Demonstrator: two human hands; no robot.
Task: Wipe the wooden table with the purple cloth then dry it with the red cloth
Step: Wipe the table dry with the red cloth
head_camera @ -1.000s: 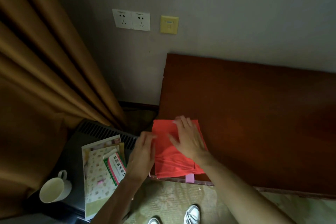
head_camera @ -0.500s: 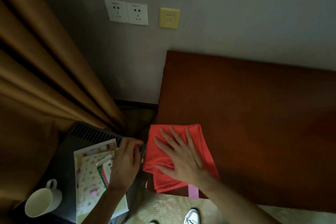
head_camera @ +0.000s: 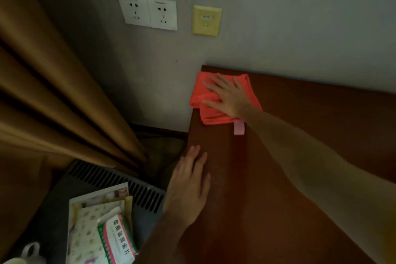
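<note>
Your right hand [head_camera: 230,97], fingers spread, presses the red cloth [head_camera: 222,98] flat to dry the tabletop [head_camera: 300,156] corner, while your open left hand [head_camera: 188,186] braces nearer you.

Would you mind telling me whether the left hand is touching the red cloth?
No, the left hand rests flat on the bare wooden table, apart from the red cloth under the right hand.

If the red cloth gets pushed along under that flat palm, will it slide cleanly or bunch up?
The red cloth already wrinkles beside the right hand, so it is likely floppy and may bunch. It probably slides easily on the smooth wooden table. Its left edge overhangs, so it could droop.
</note>
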